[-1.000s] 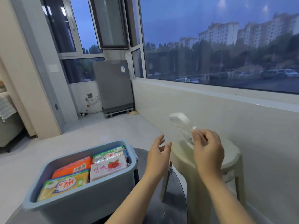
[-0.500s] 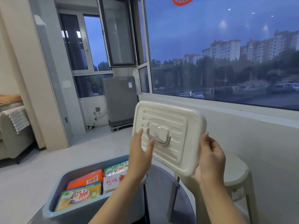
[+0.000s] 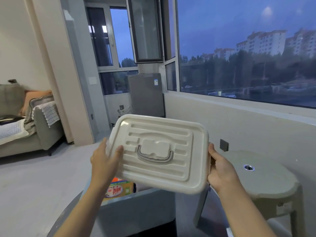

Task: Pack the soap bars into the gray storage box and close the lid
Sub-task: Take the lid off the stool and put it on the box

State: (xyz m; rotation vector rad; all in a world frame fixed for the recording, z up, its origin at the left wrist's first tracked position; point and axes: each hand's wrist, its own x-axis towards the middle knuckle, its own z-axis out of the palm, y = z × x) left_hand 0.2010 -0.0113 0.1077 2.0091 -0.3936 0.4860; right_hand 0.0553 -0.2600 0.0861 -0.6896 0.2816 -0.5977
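Observation:
I hold a cream lid (image 3: 159,153) with a grey fold-down handle in both hands, tilted toward me, top side up, above the gray storage box (image 3: 136,202). My left hand (image 3: 104,161) grips its left edge, thumb on top. My right hand (image 3: 220,171) clasps the right edge. Most of the box's inside is hidden by the lid. Below the lid's near edge a yellow-green soap pack (image 3: 118,189) shows, with a sliver of an orange pack at its far end.
The box stands on a dark round table (image 3: 71,209). A beige plastic stool (image 3: 263,178) stands right of it, near the white wall under the window. A sofa (image 3: 34,130) is at the far left, a grey appliance (image 3: 146,94) in the far corner.
The lid came up off the stool into both hands, then swung leftward and lower, from facing me upright to nearly flat over the box. My view turned left.

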